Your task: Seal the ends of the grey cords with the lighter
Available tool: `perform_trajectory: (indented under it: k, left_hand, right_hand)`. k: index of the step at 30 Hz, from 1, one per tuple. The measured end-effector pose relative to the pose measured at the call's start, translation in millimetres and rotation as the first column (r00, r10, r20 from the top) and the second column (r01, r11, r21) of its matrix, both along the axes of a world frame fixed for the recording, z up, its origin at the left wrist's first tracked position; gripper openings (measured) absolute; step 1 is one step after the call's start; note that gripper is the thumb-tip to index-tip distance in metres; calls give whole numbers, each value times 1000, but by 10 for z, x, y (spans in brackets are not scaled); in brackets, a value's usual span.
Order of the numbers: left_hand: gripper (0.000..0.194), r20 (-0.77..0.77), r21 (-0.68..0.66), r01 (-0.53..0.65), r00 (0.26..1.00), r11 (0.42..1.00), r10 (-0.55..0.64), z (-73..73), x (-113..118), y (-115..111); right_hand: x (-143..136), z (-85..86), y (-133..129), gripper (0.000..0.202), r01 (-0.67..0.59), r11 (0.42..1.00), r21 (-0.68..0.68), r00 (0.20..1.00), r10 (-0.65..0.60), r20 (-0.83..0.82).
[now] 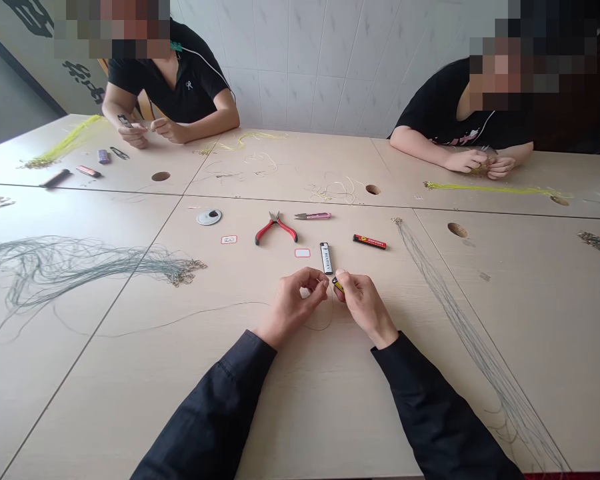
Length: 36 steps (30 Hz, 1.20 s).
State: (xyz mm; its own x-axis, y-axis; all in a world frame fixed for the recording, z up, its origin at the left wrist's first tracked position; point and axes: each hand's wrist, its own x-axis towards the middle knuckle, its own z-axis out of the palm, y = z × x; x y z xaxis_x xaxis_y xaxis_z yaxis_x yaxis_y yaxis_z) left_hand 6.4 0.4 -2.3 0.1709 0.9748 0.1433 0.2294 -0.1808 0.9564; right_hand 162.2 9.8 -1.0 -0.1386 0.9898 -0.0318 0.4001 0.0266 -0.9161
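Observation:
My left hand (298, 299) pinches a thin grey cord (220, 306) between thumb and fingertips. Part of that cord trails left over the table, and a loop of it hangs below the fingers. Close beside it, my right hand (367, 307) is closed around a small black-and-yellow lighter (337, 285), mostly hidden by the thumb and fingers. Just beyond both hands lies a white lighter (325, 259) with dark lettering. A bundle of grey cords with metal clasps (130, 263) spreads out to the left, and a straighter bundle of grey cords (445, 303) runs along the right.
Red-handled pliers (276, 230), pink thread snips (313, 216), a red lighter (370, 242) and a round metal lid (209, 217) lie farther up the table (310, 413). Two people sit opposite, handling small items near yellow cords (490, 189). Round holes (457, 230) pierce the tabletop.

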Motion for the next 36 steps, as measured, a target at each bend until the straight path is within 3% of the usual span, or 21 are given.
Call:
perform_trajectory:
  k: [8,12,14,17,21,24,26,29,32,34,36]
  left_hand:
    - [12,-22,41,12,1000,999,-11,-19,-4,2]
    - [11,-13,14,-5,1000,1000,5,-1,0,-9]
    - [10,26,-2,-28,999,1000,29,-7,3,-6]
    - [8,110,-30,-72,991,997,75,-26,4,19]
    - [7,266,-102,-109,955,989,132,-15,-4,71]
    - [11,341,-172,-165,915,971,216,11,-34,92]
    - [12,367,-221,-218,884,951,288,19,-79,94]
    - [14,433,-298,-286,809,911,396,44,-180,120]
    - [20,470,-358,-314,753,879,460,155,-256,250]
    - [21,462,-366,-308,759,878,459,280,-232,419]
    - [21,440,-342,-297,787,891,431,409,-112,645]
  right_hand:
    - [12,-31,4,43,-43,999,19,998,42,53]
    - [8,8,-4,48,20,1000,3,998,-20,-64]
    - [8,42,-9,49,17,999,-45,991,-23,-130]
    - [10,74,-16,44,-83,992,-94,983,66,-172]
    - [-4,56,-9,38,-200,978,-60,947,177,-267]
    - [-10,98,-18,36,-223,971,-80,919,182,-350]
    - [30,218,-78,37,-199,973,-119,907,137,-398]
    - [236,529,-321,35,-147,975,-169,911,67,-406]
    - [663,779,-753,37,-49,964,-263,925,-56,-377]
    - [1037,775,-1100,43,90,943,-321,915,-206,-347]
    - [1415,632,-1451,51,207,870,-448,894,-354,-276]
